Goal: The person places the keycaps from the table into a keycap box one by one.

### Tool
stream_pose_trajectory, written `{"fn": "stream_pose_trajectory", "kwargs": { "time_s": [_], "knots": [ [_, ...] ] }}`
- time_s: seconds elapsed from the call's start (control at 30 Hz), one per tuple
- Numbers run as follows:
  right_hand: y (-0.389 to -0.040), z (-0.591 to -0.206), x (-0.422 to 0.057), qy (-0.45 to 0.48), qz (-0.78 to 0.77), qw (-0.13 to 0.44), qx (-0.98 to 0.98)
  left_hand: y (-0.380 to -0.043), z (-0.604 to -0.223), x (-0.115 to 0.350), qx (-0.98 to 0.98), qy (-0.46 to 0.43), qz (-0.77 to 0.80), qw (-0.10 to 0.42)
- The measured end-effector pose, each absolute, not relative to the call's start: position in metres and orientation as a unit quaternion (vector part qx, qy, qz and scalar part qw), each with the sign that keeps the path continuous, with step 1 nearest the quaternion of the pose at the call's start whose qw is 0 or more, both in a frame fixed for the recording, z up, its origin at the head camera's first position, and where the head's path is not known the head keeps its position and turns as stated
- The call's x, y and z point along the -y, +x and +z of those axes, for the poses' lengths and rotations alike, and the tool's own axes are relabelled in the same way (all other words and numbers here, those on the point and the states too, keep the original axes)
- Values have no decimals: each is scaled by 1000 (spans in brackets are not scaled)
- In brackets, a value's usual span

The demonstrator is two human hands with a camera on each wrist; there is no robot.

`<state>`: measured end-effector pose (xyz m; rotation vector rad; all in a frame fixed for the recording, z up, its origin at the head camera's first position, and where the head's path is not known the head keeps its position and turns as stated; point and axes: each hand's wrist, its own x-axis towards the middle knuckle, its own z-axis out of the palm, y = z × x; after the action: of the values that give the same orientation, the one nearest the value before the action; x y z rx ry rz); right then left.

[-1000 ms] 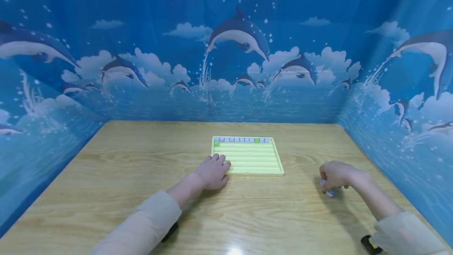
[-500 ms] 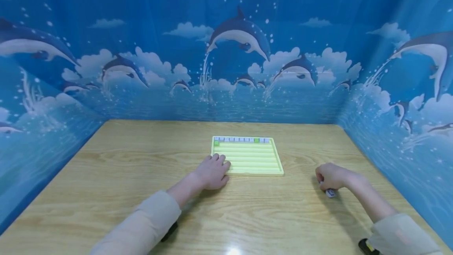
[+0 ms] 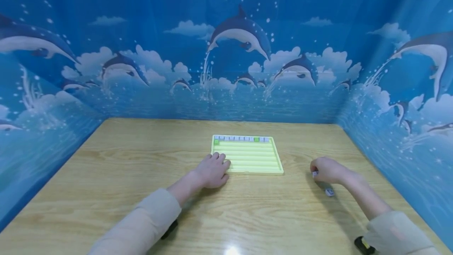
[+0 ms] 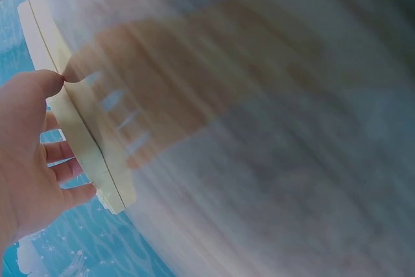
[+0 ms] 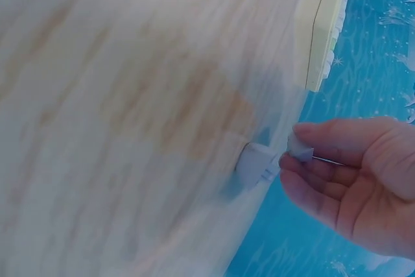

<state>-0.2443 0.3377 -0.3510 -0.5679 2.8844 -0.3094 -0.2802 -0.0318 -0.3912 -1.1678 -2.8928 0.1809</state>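
Observation:
A pale green tray [image 3: 253,162] with ridged rows lies on the table; small white and green tiles [image 3: 240,139] line its back row. My left hand [image 3: 212,171] holds the tray's front left corner: the thumb is against the front wall and the fingers lie over the left side, as the left wrist view shows. To the right of the tray, my right hand [image 3: 327,169] pinches a small white tile [image 5: 299,148] between thumb and fingertips. Another white tile [image 3: 329,192] with dark marks sits on the table just below that hand.
The wooden table [image 3: 269,215] runs back to blue dolphin-printed curtains [image 3: 226,101], which close in the back and both sides. One green tile [image 3: 216,142] sits at the left end of the tray's second row.
My right hand has moved slightly left and away from the tile on the table, carrying a white tile in its fingertips. The left hand and tray have stayed in place.

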Motion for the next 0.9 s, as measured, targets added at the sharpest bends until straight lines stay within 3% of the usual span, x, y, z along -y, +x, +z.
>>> {"fn": "stream_pose_trajectory", "kwargs": {
  "time_s": [0.4, 0.7, 0.9],
  "knots": [
    [-258, -352, -320, -199, -128, 66, -970, -280, -390, 30, 926, -372, 66, 8],
    [-266, -352, -303, -222, -150, -5, -963, -280, -390, 29, 925, -373, 72, 12],
    [-272, -352, -290, -227, -161, -16, -960, -280, -389, 29, 927, -370, 68, 6]
  ]
}}
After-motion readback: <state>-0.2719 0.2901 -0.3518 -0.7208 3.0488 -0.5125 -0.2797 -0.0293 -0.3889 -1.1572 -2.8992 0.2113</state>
